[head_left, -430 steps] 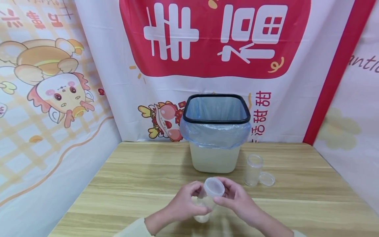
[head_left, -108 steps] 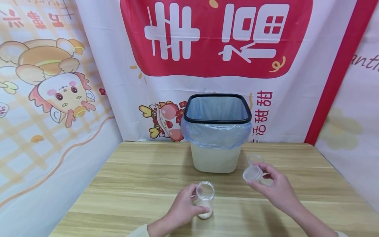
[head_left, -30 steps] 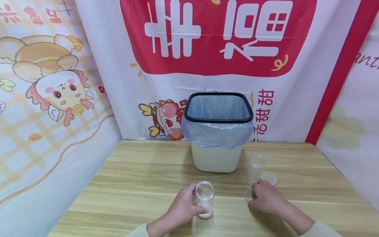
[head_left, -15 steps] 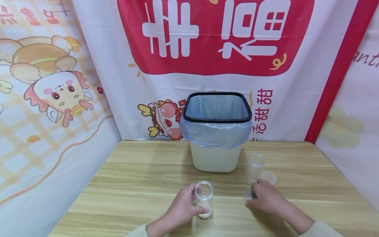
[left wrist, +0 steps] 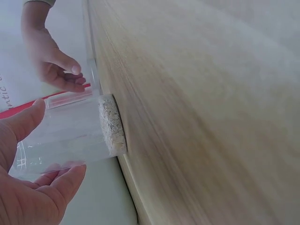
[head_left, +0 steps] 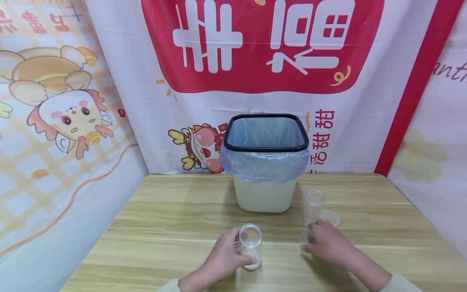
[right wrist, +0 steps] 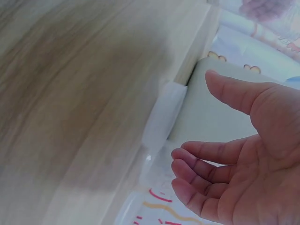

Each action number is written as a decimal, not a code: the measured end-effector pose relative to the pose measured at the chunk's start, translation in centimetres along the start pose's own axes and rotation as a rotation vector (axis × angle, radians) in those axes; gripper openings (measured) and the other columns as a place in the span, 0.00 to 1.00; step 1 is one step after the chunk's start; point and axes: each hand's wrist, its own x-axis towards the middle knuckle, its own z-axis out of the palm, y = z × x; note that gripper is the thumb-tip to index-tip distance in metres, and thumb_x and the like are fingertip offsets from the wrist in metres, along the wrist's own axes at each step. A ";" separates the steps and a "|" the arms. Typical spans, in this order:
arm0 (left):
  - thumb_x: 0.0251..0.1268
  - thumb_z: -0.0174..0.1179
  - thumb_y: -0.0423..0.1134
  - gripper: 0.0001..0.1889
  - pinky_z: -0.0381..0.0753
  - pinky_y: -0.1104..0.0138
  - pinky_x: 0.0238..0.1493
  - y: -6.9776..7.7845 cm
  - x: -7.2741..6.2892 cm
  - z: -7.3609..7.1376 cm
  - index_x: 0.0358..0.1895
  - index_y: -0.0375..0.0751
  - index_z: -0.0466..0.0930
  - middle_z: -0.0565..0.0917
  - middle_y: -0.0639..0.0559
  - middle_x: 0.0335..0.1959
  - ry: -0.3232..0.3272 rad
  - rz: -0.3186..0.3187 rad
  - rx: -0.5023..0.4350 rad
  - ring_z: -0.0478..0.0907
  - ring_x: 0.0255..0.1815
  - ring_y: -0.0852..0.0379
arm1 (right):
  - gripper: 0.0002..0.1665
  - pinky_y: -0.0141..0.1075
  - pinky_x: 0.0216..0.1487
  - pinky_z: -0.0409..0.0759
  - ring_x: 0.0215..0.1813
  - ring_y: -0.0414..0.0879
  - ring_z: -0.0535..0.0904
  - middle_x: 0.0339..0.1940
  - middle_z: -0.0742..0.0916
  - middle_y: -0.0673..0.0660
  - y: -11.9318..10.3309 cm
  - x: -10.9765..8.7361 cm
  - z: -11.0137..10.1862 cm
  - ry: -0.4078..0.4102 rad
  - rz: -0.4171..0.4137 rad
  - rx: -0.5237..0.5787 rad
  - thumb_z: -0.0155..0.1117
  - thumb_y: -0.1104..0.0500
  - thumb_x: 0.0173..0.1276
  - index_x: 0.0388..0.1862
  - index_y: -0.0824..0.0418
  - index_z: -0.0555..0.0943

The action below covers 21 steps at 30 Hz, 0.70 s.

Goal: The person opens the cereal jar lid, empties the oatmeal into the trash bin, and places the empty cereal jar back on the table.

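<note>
My left hand (head_left: 221,258) holds a clear plastic jar (left wrist: 61,133) upright on the table, thumb on one side and fingers on the other. The jar has no lid on and a layer of pale, crumbly flakes (left wrist: 111,124) at its bottom. My right hand (head_left: 332,244) hovers beside a round translucent lid (right wrist: 164,115) lying on the table; the right wrist view shows its fingers loosely bent and apart from the lid. Just behind that hand stands a second clear jar (head_left: 313,206), open at the top, with another lid (head_left: 330,219) to its right.
A pale bin (head_left: 264,196) with a black rim and a blue liner bag stands at the back of the wooden table (head_left: 171,207). Printed cloth hangings (head_left: 127,81) close off the back and both sides.
Earlier the lid sat on the left-hand jar, then my right hand carried it off to the right. Now it lies on the table and the right hand has let go. The left hand stays.
</note>
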 end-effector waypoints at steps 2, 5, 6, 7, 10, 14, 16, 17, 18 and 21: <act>0.40 0.79 0.41 0.33 0.79 0.65 0.53 0.0 -0.1 0.0 0.52 0.34 0.75 0.79 0.42 0.50 -0.003 0.006 0.007 0.79 0.52 0.43 | 0.39 0.56 0.52 0.77 0.50 0.62 0.77 0.47 0.82 0.67 -0.5 -0.2 -0.1 0.004 0.003 0.017 0.77 0.46 0.51 0.51 0.74 0.78; 0.39 0.80 0.43 0.33 0.79 0.65 0.53 0.0 -0.1 -0.1 0.51 0.36 0.75 0.79 0.43 0.50 -0.006 0.017 0.012 0.79 0.52 0.44 | 0.40 0.57 0.55 0.75 0.53 0.64 0.76 0.51 0.80 0.69 -1.4 -0.4 -0.3 0.012 0.006 0.036 0.77 0.46 0.52 0.53 0.74 0.78; 0.39 0.80 0.44 0.33 0.79 0.65 0.53 0.1 -0.1 -0.1 0.51 0.37 0.75 0.79 0.43 0.50 -0.007 0.018 0.013 0.79 0.52 0.45 | 0.40 0.57 0.55 0.75 0.54 0.64 0.76 0.51 0.80 0.69 -1.7 -0.5 -0.3 0.018 -0.001 0.037 0.77 0.46 0.52 0.53 0.74 0.78; 0.39 0.80 0.44 0.33 0.79 0.66 0.53 0.2 -0.1 -0.2 0.51 0.37 0.75 0.79 0.44 0.50 -0.007 0.021 0.011 0.79 0.53 0.45 | 0.39 0.57 0.56 0.75 0.54 0.64 0.76 0.51 0.80 0.70 -2.0 -0.5 -0.3 0.022 -0.003 0.039 0.76 0.46 0.52 0.54 0.73 0.78; 0.40 0.79 0.44 0.34 0.79 0.67 0.53 0.4 0.0 -0.5 0.53 0.36 0.75 0.80 0.46 0.49 -0.006 0.026 -0.002 0.79 0.53 0.46 | 0.39 0.60 0.58 0.72 0.57 0.68 0.74 0.54 0.79 0.73 -2.9 -0.9 -0.2 0.018 -0.017 0.064 0.76 0.46 0.53 0.55 0.72 0.78; 0.41 0.79 0.43 0.35 0.79 0.67 0.53 0.9 0.2 -0.9 0.54 0.35 0.75 0.80 0.47 0.49 0.001 0.045 -0.020 0.79 0.53 0.46 | 0.37 0.63 0.60 0.68 0.60 0.70 0.71 0.56 0.79 0.72 -3.7 -1.3 0.1 0.015 -0.061 0.102 0.74 0.47 0.56 0.56 0.71 0.77; 0.41 0.79 0.43 0.34 0.79 0.66 0.53 1.1 0.2 -1.1 0.54 0.35 0.75 0.81 0.48 0.48 0.003 0.052 -0.017 0.80 0.52 0.47 | 0.36 0.61 0.60 0.70 0.59 0.67 0.73 0.55 0.80 0.68 -4.0 -1.4 0.3 0.029 -0.091 0.117 0.74 0.47 0.57 0.56 0.70 0.77; 0.41 0.79 0.43 0.34 0.79 0.65 0.53 1.2 0.3 -1.1 0.54 0.35 0.75 0.81 0.48 0.48 0.004 0.056 -0.018 0.80 0.51 0.46 | 0.35 0.60 0.59 0.71 0.58 0.65 0.74 0.54 0.81 0.66 -4.1 -1.5 0.5 0.036 -0.105 0.123 0.74 0.48 0.57 0.56 0.70 0.77; 0.41 0.79 0.43 0.34 0.80 0.64 0.52 1.3 0.3 -1.2 0.53 0.34 0.75 0.81 0.48 0.48 0.003 0.059 -0.018 0.80 0.51 0.46 | 0.35 0.58 0.58 0.73 0.57 0.63 0.75 0.54 0.81 0.64 -4.2 -1.5 0.6 0.043 -0.116 0.129 0.74 0.48 0.57 0.56 0.69 0.77; 0.42 0.79 0.43 0.34 0.81 0.64 0.51 1.4 0.4 -1.3 0.54 0.34 0.75 0.81 0.47 0.48 0.000 0.056 -0.016 0.81 0.50 0.46 | 0.34 0.56 0.56 0.75 0.56 0.59 0.76 0.53 0.82 0.61 -4.5 -1.6 1.2 0.052 -0.124 0.155 0.74 0.48 0.58 0.56 0.68 0.77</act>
